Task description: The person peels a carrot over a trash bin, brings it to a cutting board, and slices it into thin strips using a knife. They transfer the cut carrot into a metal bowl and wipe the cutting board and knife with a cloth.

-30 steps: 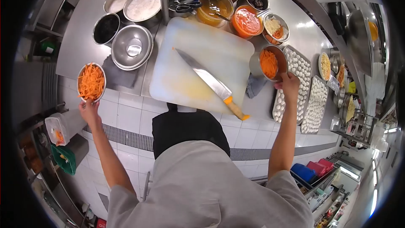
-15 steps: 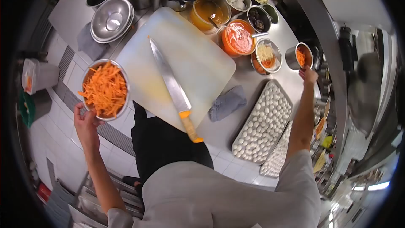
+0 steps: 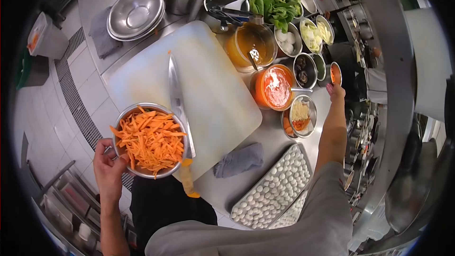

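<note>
My left hand grips the rim of a steel bowl heaped with carrot strips. The bowl is held above the near left corner of a white cutting board, partly covering a long knife that lies there. The knife's orange-and-tan handle points toward my body. Far out to the right, my right hand is closed at the lower side of a small metal container with carrot strips inside. Its fingertips are partly hidden.
Behind the board stand an amber liquid tub, a red-orange sauce tub, leafy greens and several filled bowls. A grey cloth and trays of small white balls lie at the right. Stacked steel bowls sit back left.
My left hand has brought the bowl of carrot strips rightward, over the board's edge and the knife. My right hand has reached farther out with the small container, beside the other bowls. The view has turned.
</note>
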`<state>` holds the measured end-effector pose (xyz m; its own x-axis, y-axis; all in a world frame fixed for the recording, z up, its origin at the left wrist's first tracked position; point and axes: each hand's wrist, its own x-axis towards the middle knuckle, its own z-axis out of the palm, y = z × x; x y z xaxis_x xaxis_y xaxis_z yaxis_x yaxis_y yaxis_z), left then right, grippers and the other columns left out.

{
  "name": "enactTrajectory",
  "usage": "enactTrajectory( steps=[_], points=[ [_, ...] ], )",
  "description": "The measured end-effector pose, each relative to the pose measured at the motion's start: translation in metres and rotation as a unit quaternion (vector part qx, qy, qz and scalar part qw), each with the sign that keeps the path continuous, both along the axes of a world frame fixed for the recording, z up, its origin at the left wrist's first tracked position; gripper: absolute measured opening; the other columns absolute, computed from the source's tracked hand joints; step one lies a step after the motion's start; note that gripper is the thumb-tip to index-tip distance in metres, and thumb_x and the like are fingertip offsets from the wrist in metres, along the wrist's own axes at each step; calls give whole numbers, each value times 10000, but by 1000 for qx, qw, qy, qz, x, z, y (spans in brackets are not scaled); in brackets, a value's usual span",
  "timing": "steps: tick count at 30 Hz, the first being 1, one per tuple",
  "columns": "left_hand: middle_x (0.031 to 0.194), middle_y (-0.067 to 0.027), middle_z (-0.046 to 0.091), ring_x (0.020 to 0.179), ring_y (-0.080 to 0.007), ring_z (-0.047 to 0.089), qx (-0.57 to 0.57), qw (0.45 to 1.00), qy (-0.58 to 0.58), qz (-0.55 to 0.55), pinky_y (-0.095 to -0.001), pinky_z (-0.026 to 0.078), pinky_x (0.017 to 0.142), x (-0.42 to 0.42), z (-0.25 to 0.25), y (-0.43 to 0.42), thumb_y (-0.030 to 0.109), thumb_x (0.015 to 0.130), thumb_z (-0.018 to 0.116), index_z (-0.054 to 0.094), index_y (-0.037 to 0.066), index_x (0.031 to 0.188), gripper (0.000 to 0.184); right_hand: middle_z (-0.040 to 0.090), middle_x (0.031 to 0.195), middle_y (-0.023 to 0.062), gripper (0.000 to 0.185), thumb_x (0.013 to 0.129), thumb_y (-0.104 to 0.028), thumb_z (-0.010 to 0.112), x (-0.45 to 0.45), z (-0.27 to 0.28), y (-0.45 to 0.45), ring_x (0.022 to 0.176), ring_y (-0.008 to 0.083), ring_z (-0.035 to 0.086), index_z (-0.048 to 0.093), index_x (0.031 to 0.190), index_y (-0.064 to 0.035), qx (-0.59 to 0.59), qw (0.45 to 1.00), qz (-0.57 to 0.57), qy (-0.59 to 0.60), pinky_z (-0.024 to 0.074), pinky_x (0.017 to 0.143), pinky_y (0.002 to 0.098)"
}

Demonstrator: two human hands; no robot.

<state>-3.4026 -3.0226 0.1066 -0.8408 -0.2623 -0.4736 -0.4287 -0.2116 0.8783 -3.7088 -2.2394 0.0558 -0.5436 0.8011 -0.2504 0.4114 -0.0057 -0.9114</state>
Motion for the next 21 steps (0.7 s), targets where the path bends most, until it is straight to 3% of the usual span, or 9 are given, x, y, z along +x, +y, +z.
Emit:
enactTrajectory(
  steps=[2,6,8,11,12,13,15,20,21],
  points=[
    [937,-142,708,695,-125,695,16,1000,4,-6,-216,566,525,-6,0,13,16,903,603,417,40,1176,332,631,1068,173,334,923,-204,668,-23,-1,11,881,304,692,598,1145,36,-10,996,41,-78,600,747,425],
    [1007,-163,686,735,-162,709,54,998,7,-30,-250,594,551,-27,3,46,-33,908,590,442,20,1158,295,678,1032,153,401,880,-340,734,-8,29,-38,886,271,693,664,1105,-15,144,975,-24,-166,553,770,388],
    [1046,-172,659,737,-164,710,114,992,31,-55,-259,601,581,-40,5,67,-47,906,583,450,30,1158,295,686,891,101,396,901,-377,718,26,49,-70,874,222,696,690,1069,-20,551,829,39,-90,545,774,371],
    [1081,-173,642,762,-164,709,139,984,26,-108,-269,608,591,-62,14,108,-30,895,595,456,30,1170,313,686,891,56,356,980,-321,655,104,89,-164,664,104,622,679,1131,0,319,906,273,57,487,610,244],
    [1071,-179,650,776,-169,708,153,980,31,-120,-270,612,579,-68,18,125,-15,888,609,462,26,1173,324,692,909,49,365,1014,-303,610,137,109,-215,658,77,594,660,1205,5,238,921,308,-31,462,592,229],
    [1114,-175,629,782,-166,707,162,975,37,-146,-270,613,583,-75,25,141,-9,894,610,465,20,1165,308,687,889,48,445,1017,-322,599,172,113,-241,696,91,623,610,1314,10,128,906,402,-33,479,614,227],
    [1187,-162,598,786,-163,705,168,964,39,-204,-268,614,588,-85,35,173,17,907,627,471,6,1149,289,697,1056,84,485,1038,-290,571,217,134,-302,856,115,675,527,1417,9,-90,899,424,-69,551,747,266],
    [1213,-148,600,790,-167,706,197,940,59,-271,-260,600,571,-97,48,246,88,920,676,478,-18,1150,321,689,1113,62,312,1054,-187,542,252,127,-287,937,101,669,615,1222,66,-96,968,234,3,540,784,224],
    [1204,-163,605,804,-177,708,197,940,77,-267,-280,599,599,-101,45,262,120,924,691,479,-18,1177,358,695,1100,58,309,1049,-176,546,251,134,-276,936,96,667,623,1212,74,-76,960,269,0,525,790,199]
  ],
)
